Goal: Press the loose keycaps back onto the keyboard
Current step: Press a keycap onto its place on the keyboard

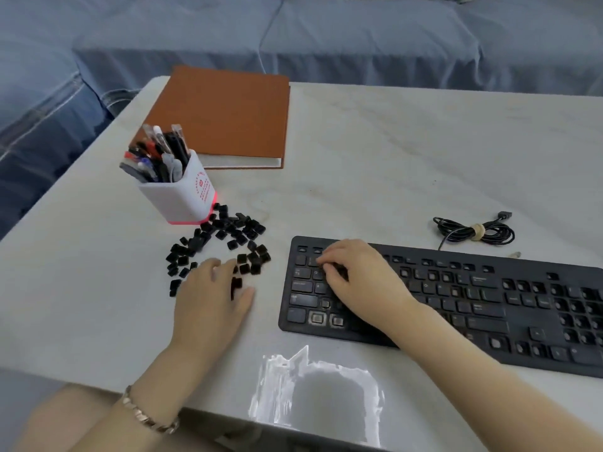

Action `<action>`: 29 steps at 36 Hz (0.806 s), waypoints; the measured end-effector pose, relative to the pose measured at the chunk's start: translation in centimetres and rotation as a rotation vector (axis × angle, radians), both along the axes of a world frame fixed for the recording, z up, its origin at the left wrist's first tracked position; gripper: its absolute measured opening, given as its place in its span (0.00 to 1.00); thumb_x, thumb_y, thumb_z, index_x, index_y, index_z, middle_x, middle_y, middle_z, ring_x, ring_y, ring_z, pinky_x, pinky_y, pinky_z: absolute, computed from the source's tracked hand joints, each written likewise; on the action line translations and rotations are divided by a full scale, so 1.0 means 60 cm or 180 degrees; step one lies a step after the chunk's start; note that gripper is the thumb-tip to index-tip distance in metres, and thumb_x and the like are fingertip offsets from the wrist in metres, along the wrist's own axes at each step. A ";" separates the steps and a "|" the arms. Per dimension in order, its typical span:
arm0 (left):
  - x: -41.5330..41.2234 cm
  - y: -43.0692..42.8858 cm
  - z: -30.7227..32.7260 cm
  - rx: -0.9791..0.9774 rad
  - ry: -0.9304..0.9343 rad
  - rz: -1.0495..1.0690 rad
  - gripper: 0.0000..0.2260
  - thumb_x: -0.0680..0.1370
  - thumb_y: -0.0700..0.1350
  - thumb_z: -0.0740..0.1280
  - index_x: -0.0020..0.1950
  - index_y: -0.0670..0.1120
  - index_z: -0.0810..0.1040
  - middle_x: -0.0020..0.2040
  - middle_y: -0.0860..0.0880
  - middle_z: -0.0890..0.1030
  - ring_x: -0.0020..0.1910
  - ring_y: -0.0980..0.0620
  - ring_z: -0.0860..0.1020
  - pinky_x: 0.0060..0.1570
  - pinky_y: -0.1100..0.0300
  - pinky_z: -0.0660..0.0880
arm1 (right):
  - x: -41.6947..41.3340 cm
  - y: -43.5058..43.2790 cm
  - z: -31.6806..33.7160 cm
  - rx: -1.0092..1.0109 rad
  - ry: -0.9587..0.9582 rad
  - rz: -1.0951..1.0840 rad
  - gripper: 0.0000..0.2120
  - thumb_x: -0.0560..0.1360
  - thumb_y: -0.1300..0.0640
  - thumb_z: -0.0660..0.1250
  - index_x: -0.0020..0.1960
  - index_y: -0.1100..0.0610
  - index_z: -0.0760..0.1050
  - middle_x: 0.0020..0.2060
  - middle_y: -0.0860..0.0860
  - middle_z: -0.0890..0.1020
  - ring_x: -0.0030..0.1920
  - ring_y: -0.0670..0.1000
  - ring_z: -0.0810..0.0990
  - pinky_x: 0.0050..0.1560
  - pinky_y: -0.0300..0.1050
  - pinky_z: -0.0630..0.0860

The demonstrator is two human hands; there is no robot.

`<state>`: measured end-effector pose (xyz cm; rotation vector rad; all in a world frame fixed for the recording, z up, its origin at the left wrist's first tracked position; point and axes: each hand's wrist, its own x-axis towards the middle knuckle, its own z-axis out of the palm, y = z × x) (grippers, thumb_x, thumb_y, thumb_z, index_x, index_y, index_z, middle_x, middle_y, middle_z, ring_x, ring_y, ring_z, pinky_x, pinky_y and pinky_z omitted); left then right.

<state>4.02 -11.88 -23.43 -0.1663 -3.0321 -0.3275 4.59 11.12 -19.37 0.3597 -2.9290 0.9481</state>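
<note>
While a blue sofa (pixel 359 34) fills the back of the view, the pale marble-look table (pixel 375 151) takes up nearly everything in front of it. Biggest thing on that table: the black keyboard (pixel 489 308), lying at the right and running off the frame edge, with many bare sockets showing across its rows. Up at the far left corner sits a brown notebook (pixel 225 115), closed and flat. Just in front of it stands a white pen holder (pixel 182 197) with a red base, stuffed with pens (pixel 156 154).

Now the hands. The right hand (pixel 359 278) is down on the keyboard's upper left corner, fingers curled onto the keys there; whether it pinches a cap under those fingertips, I cannot tell. The left hand (pixel 212 298) lies palm down on the table left of the keyboard, fingers spread and relaxed, grasping nothing, its fingertips in among the loose pieces.

Behind the keyboard's top edge, a black cable (pixel 476 230) lies coiled and tied. The loose keycaps (pixel 228 230) are scattered in a black heap between the pen holder and the left hand, a few right up against the holder's base. Smallest of all, a metal bracelet (pixel 146 415) circles the left wrist.
</note>
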 end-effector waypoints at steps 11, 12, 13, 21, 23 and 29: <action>0.009 -0.047 -0.031 0.0648 0.0453 -0.0263 0.06 0.72 0.38 0.72 0.48 0.40 0.80 0.40 0.46 0.77 0.33 0.49 0.77 0.29 0.61 0.72 | -0.045 -0.130 -0.013 0.0891 -0.0412 0.0703 0.16 0.78 0.61 0.56 0.64 0.57 0.73 0.61 0.53 0.73 0.62 0.54 0.68 0.62 0.47 0.64; 0.008 -0.048 -0.031 0.0670 0.0470 -0.0244 0.04 0.74 0.40 0.69 0.46 0.40 0.80 0.40 0.47 0.77 0.32 0.50 0.77 0.29 0.63 0.71 | -0.048 -0.138 -0.015 0.0936 -0.0443 0.0720 0.15 0.78 0.61 0.56 0.64 0.57 0.72 0.61 0.53 0.73 0.62 0.54 0.68 0.61 0.46 0.65; 0.006 -0.049 -0.029 0.0685 0.0479 -0.0220 0.08 0.76 0.43 0.64 0.45 0.41 0.80 0.39 0.47 0.78 0.31 0.50 0.77 0.29 0.66 0.69 | -0.051 -0.146 -0.016 0.0962 -0.0470 0.0728 0.15 0.78 0.60 0.57 0.64 0.58 0.71 0.61 0.53 0.72 0.62 0.54 0.68 0.61 0.46 0.66; -0.007 -0.055 -0.003 0.2140 -0.0077 0.0791 0.05 0.78 0.40 0.63 0.49 0.46 0.79 0.42 0.50 0.79 0.40 0.55 0.75 0.43 0.71 0.69 | -0.063 -0.190 -0.025 0.1007 -0.0697 0.0938 0.15 0.78 0.56 0.60 0.64 0.55 0.72 0.58 0.53 0.70 0.61 0.53 0.68 0.52 0.45 0.70; -0.011 -0.054 0.014 0.2786 -0.0137 0.1150 0.07 0.79 0.39 0.63 0.51 0.48 0.78 0.42 0.51 0.80 0.40 0.54 0.79 0.43 0.59 0.75 | -0.062 -0.196 -0.029 0.1071 -0.0735 0.0996 0.14 0.78 0.55 0.61 0.62 0.56 0.73 0.58 0.53 0.70 0.60 0.53 0.68 0.52 0.46 0.70; -0.012 -0.046 0.057 0.4939 -0.1018 0.1776 0.10 0.80 0.36 0.60 0.48 0.44 0.80 0.42 0.48 0.82 0.35 0.59 0.82 0.38 0.66 0.79 | -0.058 -0.199 -0.048 0.1125 -0.0512 0.0906 0.12 0.80 0.60 0.55 0.54 0.62 0.75 0.54 0.54 0.72 0.55 0.56 0.71 0.48 0.47 0.71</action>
